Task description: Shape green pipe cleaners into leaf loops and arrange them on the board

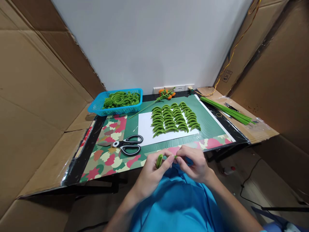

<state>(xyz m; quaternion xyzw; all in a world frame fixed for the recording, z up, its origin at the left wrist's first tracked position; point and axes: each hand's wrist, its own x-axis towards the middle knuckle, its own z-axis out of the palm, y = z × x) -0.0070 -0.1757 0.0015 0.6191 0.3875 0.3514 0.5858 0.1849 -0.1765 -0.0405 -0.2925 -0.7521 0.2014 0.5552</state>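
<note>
My left hand (154, 166) and my right hand (193, 162) meet just in front of the table's near edge, above my blue shirt. Both pinch one green pipe-cleaner piece (159, 160), bent into a loop; its thick folded end sits in the left fingers and its thin end reaches the right fingertips. Farther back on the table, several finished green curved pieces (175, 119) lie in rows on a white sheet (145, 129).
Black-handled scissors (127, 145) lie on the camouflage-patterned mat left of my hands. A blue basket (96, 108) of green pieces stands at the back left. A bundle of straight green stems (227, 111) lies at the right, an orange-flowered sprig (166, 94) by the wall. Cardboard walls enclose both sides.
</note>
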